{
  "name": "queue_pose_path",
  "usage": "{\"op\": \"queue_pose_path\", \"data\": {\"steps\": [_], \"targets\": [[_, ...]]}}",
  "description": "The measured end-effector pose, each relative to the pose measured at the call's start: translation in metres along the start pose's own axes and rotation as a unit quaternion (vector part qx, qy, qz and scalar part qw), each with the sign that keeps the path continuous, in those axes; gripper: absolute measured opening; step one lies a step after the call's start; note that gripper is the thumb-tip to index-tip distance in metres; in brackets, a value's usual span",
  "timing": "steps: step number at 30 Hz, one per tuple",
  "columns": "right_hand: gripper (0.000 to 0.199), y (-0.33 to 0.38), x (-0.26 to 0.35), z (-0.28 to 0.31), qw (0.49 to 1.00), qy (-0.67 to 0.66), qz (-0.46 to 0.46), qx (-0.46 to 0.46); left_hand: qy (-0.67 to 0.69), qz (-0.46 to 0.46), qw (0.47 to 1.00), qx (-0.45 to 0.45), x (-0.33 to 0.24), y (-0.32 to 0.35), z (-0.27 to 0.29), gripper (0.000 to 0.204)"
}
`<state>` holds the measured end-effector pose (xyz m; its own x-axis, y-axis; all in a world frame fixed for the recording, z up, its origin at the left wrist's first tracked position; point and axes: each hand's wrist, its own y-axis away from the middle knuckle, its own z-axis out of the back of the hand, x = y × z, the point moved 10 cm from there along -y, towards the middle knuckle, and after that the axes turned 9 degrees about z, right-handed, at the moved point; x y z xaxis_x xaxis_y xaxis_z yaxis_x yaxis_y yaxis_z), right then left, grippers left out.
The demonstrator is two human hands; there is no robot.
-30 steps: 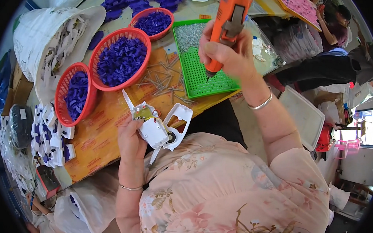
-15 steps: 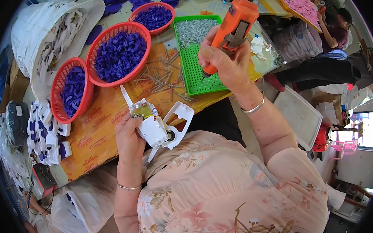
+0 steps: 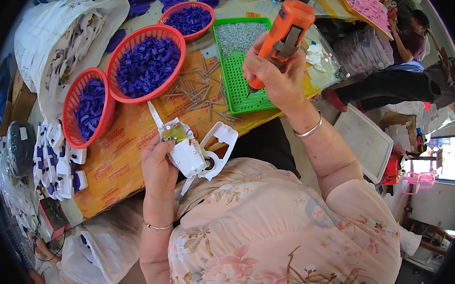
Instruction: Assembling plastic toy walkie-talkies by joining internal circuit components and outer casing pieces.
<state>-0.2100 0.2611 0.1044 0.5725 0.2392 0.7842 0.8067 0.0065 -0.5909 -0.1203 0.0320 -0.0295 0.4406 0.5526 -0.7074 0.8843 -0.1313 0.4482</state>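
The power tool [image 3: 292,23] is orange with dark grey parts; the housing [image 3: 188,158] is white, its circuit board [image 3: 174,133] yellow-green. At upper left, red baskets [image 3: 110,111] carry deep violet pieces [image 3: 146,66]. The tray [image 3: 237,77] is bright green, the small bits [image 3: 240,37] inside silvery. Pink and brown flowers pattern the peach blouse [image 3: 277,216].

A hand could pass over the orange printed tabletop [image 3: 113,168], between the leftmost red plastic basket [image 3: 108,119] and the person's left hand [image 3: 158,158]. Farther right, the long prong [image 3: 155,115] of the white plastic housing [image 3: 187,157] narrows the gap below the large round red plastic basket [image 3: 139,34]. Scattered slim metal rods [image 3: 204,89] lie before the shallow green plastic tray [image 3: 236,75], whose right side the right hand [image 3: 278,75] and orange power screwdriver [image 3: 286,28] block.
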Motion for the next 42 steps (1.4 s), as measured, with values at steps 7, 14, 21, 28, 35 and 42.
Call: {"op": "queue_pose_path", "data": {"steps": [7, 14, 21, 28, 35, 42], "targets": [[0.019, -0.007, 0.012, -0.005, 0.998, -0.051, 0.022, 0.015, -0.005, 0.013, 1.000, 0.004, 0.001, 0.001, 0.000, 0.038], [0.047, -0.008, 0.035, -0.063, 0.994, -0.093, 0.017, 0.061, 0.022, 0.020, 0.999, 0.011, 0.003, 0.000, -0.005, 0.039], [0.051, 0.011, 0.024, -0.127, 0.982, -0.104, 0.005, 0.159, 0.044, -0.009, 0.999, 0.002, 0.002, -0.002, -0.001, 0.037], [0.050, 0.018, 0.011, -0.138, 0.979, -0.086, 0.003, 0.183, 0.045, -0.017, 0.999, 0.018, 0.005, -0.005, -0.001, 0.035], [0.048, 0.022, 0.000, -0.136, 0.979, -0.064, -0.016, 0.192, 0.039, -0.005, 0.999, 0.009, 0.001, 0.001, -0.005, 0.035], [0.042, 0.022, 0.001, -0.139, 0.978, -0.092, -0.010, 0.188, 0.033, 0.000, 0.999, 0.005, 0.001, 0.001, -0.004, 0.036]]}}
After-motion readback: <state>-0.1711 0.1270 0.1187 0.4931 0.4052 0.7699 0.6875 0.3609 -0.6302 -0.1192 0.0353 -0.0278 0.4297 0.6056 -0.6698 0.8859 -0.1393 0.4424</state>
